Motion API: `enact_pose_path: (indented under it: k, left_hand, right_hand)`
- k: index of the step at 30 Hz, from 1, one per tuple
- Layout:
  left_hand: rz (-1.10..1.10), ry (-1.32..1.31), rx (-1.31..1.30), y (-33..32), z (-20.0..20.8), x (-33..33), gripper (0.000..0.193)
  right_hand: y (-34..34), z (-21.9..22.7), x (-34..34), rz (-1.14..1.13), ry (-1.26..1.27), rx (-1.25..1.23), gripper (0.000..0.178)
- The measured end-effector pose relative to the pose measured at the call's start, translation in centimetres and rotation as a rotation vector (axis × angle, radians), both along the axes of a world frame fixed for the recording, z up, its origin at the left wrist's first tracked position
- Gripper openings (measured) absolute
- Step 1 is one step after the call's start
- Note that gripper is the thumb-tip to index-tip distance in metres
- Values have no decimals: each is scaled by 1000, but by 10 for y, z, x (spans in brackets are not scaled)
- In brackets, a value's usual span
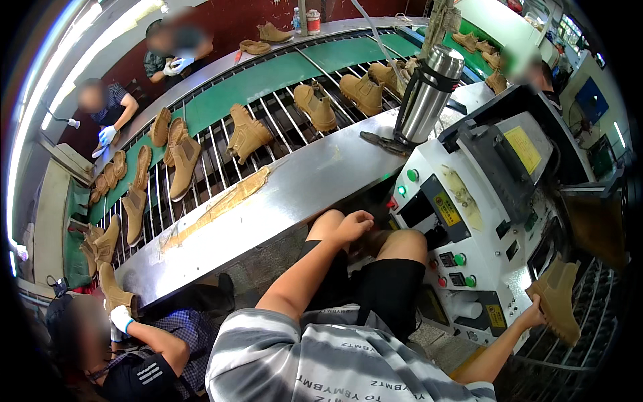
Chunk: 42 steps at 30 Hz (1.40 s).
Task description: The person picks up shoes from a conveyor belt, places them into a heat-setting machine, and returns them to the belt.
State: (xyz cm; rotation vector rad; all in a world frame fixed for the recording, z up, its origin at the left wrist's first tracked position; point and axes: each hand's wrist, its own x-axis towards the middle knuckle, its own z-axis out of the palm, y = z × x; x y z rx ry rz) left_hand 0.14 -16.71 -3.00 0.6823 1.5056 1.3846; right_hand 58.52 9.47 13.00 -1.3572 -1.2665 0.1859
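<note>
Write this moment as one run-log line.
left hand: resting on knee | right hand: holding tan boot | beside: white machine

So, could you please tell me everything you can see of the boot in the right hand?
The boot is a tan ankle boot, suede-like, with a thick sole of the same colour and a dark opening at the top. It is tilted, sole toward the lower right, over a metal rack beside the white machine. The right hand grips it at its lower left edge; the left hand rests on the knee, away from it. Nothing else appears to touch it.
</note>
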Motion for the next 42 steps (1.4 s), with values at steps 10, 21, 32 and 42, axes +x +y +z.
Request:
enact_pose_path:
  k: [10, 21, 32, 42]
  left_hand:
    - [-398, -324, 557, 18, 147, 98, 93]
    - [886, -230, 482, -82, 150, -44, 45]
    - [460, 626, -57, -79, 81, -89, 80]
    - [749, 997, -764, -174, 39, -367, 54]
  right_hand:
    - [-130, 86, -257, 1418, 208, -606, 72]
    - [-192, 53, -469, 1773, -60, -504, 32]
    - [-204, -114, -559, 1318, -166, -464, 41]
    - [-262, -117, -578, 1311, -170, -371, 86]
